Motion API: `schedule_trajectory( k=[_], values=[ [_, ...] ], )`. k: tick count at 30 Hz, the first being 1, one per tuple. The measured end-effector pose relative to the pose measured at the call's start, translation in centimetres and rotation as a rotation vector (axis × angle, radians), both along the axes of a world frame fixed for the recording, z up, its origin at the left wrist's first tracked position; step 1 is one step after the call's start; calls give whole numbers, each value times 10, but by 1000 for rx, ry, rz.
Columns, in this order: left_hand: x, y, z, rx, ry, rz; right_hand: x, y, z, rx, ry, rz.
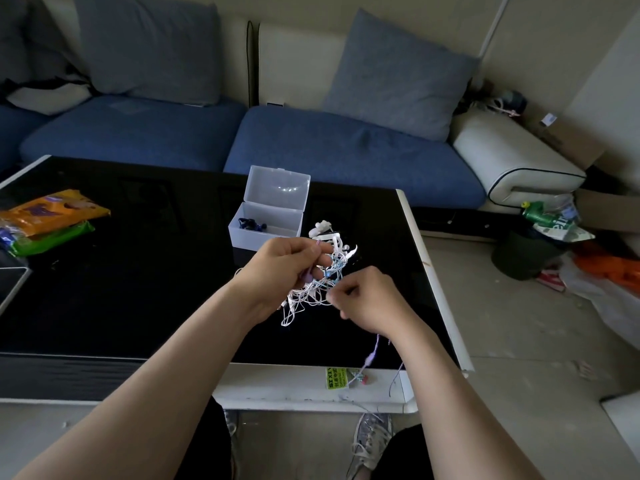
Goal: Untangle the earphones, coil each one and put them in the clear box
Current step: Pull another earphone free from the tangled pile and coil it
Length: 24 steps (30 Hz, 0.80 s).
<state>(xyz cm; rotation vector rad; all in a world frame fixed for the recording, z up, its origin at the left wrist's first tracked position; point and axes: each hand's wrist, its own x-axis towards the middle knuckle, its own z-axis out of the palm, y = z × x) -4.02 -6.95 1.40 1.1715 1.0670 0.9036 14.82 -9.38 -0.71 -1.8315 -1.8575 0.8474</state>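
Note:
A tangle of white, light-blue and purple earphone cables (311, 292) hangs between my hands above the black table (138, 289). My left hand (280, 268) pinches the knot's upper part, with a purple earbud under its fingers. My right hand (363, 299) grips strands on the knot's right side. A purple cable (372, 353) trails down from under my right wrist over the table's front edge. More white earphones (325, 232) lie on the table behind the knot. The clear box (266, 225) stands open beyond my hands, lid up, with a dark blue earphone (251, 224) inside.
Orange and green snack packets (48, 216) lie at the table's left, with a tablet corner (10, 282) below them. A blue sofa (311, 143) runs behind the table. A dark bin (526, 254) and bags clutter the floor at right. My shoe (370, 441) is under the table's edge.

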Motion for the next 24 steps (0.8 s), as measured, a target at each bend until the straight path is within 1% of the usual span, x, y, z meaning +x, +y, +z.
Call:
schedule_trajectory(
  k=[2,5,8,9,11,13,14,16,18,21,24],
  values=[
    [5,-1,-1,39,31,52,-9,-5,6,-19,-31,104],
    [12,0,-4,96,100,128,-21,-11,16,72,-47,163],
    [12,2,-6,174,194,160,-24,-16,27,48,44,163],
    [11,3,-7,212,244,135,-24,-17,30,37,85,159],
    [5,6,-9,320,408,52,-24,-19,33,69,187,111],
    [0,8,-9,426,572,-35,-22,-17,31,156,288,19],
    [-2,8,-8,456,605,-78,-21,-16,30,198,322,-27],
    [-2,6,-4,450,586,-158,-19,-13,29,241,404,-99],
    [1,3,0,371,519,-220,-15,-11,26,257,458,-136],
    [7,1,3,181,369,-226,-14,-7,21,281,473,-161],
    [10,1,5,123,269,-208,-15,-3,17,368,426,-221]
  ],
)
